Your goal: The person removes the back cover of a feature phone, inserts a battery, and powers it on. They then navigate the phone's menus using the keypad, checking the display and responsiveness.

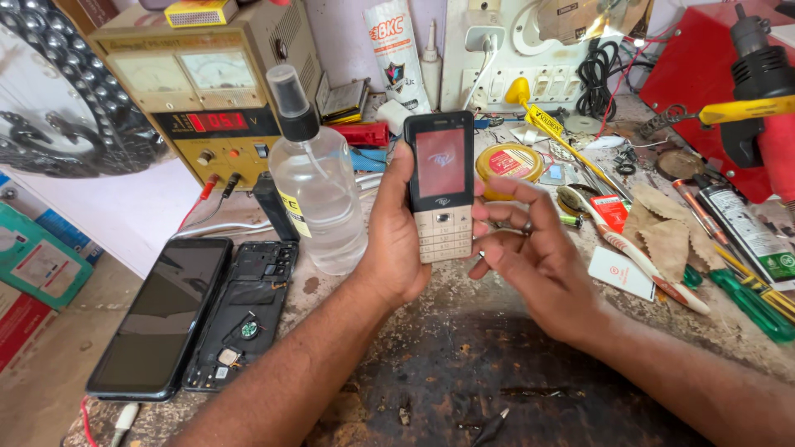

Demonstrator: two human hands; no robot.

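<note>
— What lies nearest on the bench (464, 372)?

— A dark scorched patch, with a small clip (494, 426) near the front edge. At the left lie a smartphone (161, 314) face up and, touching its right side, an opened phone back (244, 314) with its insides showing.

— And the hands?

— The left hand (396, 240) is closed around a keypad phone (440, 184), held upright above the bench, thumb along its left edge, fingers behind it. The screen is lit reddish (the keys below are gold-coloured). The right hand (534, 248) is half open and holds nothing; its curled fingers hover just beside the phone's lower right corner. I cannot tell whether a fingertip touches it.

— What is around them?

— Just left of the left hand stands a clear spray bottle (315, 190) with a black nozzle. To the right lie a toothbrush (638, 261), a white card (621, 271), green screwdrivers (754, 302) and some brown leaf-like scraps (658, 228).

— Farther back?

— A round yellow tin (508, 163) sits behind the phone. A yellow power supply (203, 91) with two dials and a red display stands at the left rear, a white switchboard (530, 50) by the wall, and a black hot-air gun (758, 79) against a red box (696, 74) at the far right.
</note>
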